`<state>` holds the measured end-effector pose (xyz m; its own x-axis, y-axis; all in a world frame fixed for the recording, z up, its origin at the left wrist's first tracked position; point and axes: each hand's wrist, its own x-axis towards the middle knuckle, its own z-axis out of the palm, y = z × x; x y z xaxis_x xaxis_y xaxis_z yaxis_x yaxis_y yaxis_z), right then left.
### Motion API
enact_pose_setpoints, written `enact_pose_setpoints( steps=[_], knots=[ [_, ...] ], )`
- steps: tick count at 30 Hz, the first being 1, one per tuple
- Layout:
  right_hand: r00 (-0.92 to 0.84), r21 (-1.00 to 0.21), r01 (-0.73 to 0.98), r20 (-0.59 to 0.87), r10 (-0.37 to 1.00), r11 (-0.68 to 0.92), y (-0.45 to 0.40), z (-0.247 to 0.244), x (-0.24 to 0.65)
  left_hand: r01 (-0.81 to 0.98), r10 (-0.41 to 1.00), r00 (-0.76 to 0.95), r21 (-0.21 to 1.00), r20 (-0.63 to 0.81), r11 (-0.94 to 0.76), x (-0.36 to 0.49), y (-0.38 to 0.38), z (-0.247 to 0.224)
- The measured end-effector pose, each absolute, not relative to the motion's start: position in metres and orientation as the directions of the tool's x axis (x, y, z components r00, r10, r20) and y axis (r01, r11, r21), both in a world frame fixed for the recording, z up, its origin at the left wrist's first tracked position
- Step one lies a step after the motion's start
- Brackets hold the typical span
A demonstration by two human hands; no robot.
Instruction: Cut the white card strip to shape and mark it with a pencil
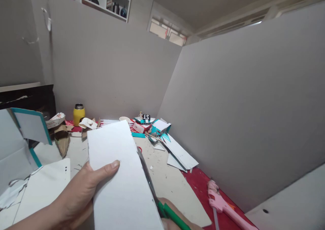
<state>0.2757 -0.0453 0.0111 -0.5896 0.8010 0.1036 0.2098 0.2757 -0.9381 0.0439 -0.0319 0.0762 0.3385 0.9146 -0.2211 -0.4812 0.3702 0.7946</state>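
My left hand grips a long white piece of cardboard by its left edge. The thumb presses flat on top, and the other fingers are mostly hidden beneath. Along the cardboard's right edge lies the dark metal blade of a pair of scissors with green handles. Those handles are in my right hand, low in the view and partly covered by the cardboard. How far the scissor blades are parted cannot be made out.
A pink glue gun rests on the red tabletop at the right. Cardboard offcuts and teal-edged scraps lie by the grey partition. At the back stands a yellow bottle; a teal-edged box is at left.
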Motion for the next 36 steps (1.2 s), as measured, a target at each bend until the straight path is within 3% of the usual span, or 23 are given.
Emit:
enact_pose_setpoints(
  steps=[4, 13, 24, 36],
  knots=[
    [-0.563, -0.896, 0.238, 0.187, 0.805, 0.374, -0.034, -0.006, 0.269, -0.499, 0.935, 0.284, 0.8, -0.213, 0.334, 0.046, -0.033, 0.071],
    [-0.504, -0.9, 0.246, 0.197, 0.841, 0.359, -0.034, -0.017, 0.27, -0.538, 0.94, 0.244, 0.773, -0.239, 0.337, 0.053, -0.043, 0.082],
    [-0.479, -0.946, 0.208, 0.124, 0.869, 0.249, -0.027, -0.039, 0.272, -0.549, 0.921, 0.259, 0.74, -0.29, 0.387, 0.056, -0.049, 0.085],
    [-0.464, -0.947, 0.249, 0.065, 0.883, 0.201, -0.036, -0.033, 0.275, -0.546, 0.92, 0.279, 0.742, -0.277, 0.389, 0.057, -0.049, 0.078]
  ],
)
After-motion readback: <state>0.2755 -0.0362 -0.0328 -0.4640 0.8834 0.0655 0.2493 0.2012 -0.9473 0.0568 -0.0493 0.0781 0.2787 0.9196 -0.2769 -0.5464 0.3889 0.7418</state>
